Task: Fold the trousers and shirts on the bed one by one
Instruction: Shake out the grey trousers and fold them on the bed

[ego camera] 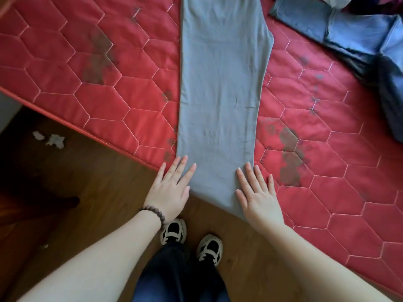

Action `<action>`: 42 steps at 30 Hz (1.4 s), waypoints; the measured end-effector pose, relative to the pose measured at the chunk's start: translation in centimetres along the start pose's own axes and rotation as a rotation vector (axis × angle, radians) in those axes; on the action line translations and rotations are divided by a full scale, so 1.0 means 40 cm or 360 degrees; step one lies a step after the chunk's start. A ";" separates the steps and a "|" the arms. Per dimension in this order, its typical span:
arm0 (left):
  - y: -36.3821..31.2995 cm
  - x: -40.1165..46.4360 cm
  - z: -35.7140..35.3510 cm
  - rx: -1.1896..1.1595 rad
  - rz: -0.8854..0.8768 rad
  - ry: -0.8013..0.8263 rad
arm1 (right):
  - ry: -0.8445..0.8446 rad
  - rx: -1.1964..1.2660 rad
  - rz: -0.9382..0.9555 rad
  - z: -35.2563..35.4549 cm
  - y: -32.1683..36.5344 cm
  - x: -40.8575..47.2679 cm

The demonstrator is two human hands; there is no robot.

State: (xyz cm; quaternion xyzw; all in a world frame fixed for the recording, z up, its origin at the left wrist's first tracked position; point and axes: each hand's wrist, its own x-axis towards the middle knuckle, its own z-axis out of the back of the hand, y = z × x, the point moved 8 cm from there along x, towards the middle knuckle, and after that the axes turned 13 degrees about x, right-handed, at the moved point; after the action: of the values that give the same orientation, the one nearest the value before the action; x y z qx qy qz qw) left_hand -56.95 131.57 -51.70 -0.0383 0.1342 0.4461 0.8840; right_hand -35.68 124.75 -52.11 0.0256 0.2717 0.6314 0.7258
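Grey trousers (220, 88) lie flat in one long strip on the red quilted mattress (87, 68), running from the top of the view down to the bed's near edge, where the end hangs slightly over. My left hand (172, 188) rests flat with fingers spread on the strip's lower left corner. My right hand (256, 192) lies flat with fingers spread on the lower right corner. Neither hand grips the cloth.
Blue jeans (353, 33) lie in a heap at the upper right of the mattress, with dark clothes (390, 94) beside them. The wooden floor (82, 192) is below the bed edge, with white paper scraps (53, 139) on it. My shoes (192, 240) stand close to the bed.
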 end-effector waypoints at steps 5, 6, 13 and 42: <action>0.053 -0.012 0.023 0.0200 -0.0193 -0.0077 | 0.0008 0.0058 0.0145 0.068 -0.070 -0.011; 0.056 -0.006 0.028 0.0224 -0.0200 -0.0126 | 0.0031 0.0047 0.0175 0.072 -0.079 -0.014; 0.018 0.030 0.006 0.0271 -0.0152 -0.0123 | 0.0114 -0.0212 0.0659 0.069 -0.031 -0.009; 0.264 0.395 0.166 -0.2697 0.0955 0.0656 | -0.0042 0.1490 -0.0945 0.333 -0.056 0.558</action>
State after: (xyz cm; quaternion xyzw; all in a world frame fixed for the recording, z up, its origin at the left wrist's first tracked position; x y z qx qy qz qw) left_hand -55.10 151.45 -49.07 -0.7150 -0.0781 0.5903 0.3663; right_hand -26.77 149.14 -49.71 0.2756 0.5098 0.2113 0.7871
